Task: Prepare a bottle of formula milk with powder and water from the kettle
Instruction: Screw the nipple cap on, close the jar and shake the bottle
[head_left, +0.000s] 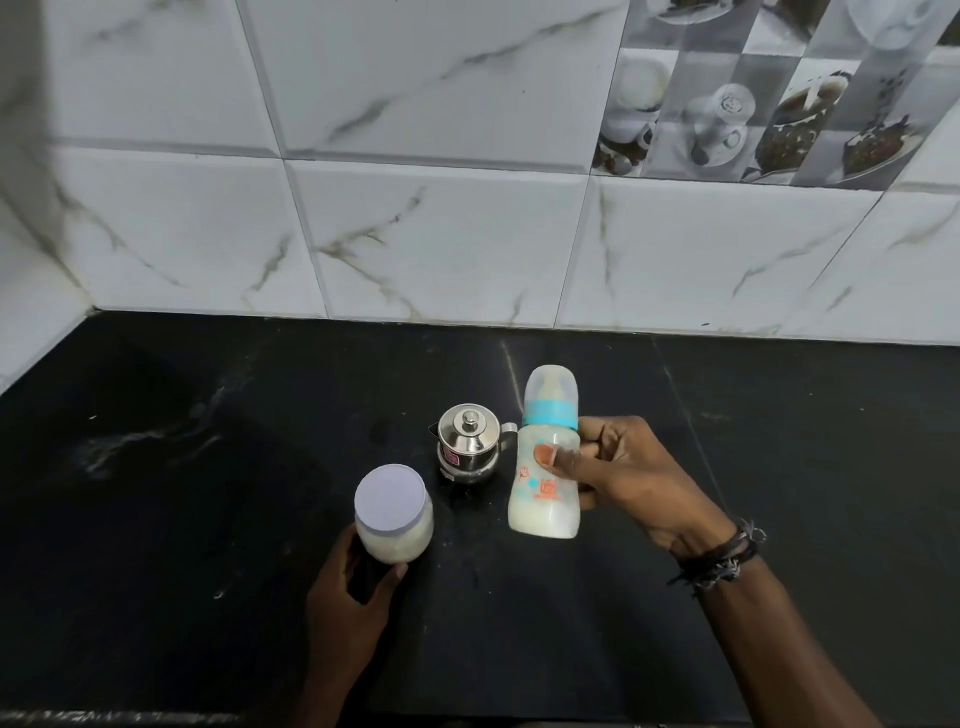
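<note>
My right hand (618, 473) grips a clear baby bottle (545, 499) around its middle, thumb across the front. The bottle has a blue collar, a clear cap over the teat and white milk in its lower part. It is held upright, slightly tilted, just above the black counter. My left hand (358, 587) holds a small jar of white powder (395, 535) from below, its pale lilac lid closed. A small steel kettle (470, 441) with a knobbed lid stands on the counter between and behind the jar and the bottle.
The black stone counter (208, 493) runs to a white marble-tiled wall (441, 234) at the back and on the left. A light streak marks the counter at the left. Dark threads and bands circle my right wrist (727, 556).
</note>
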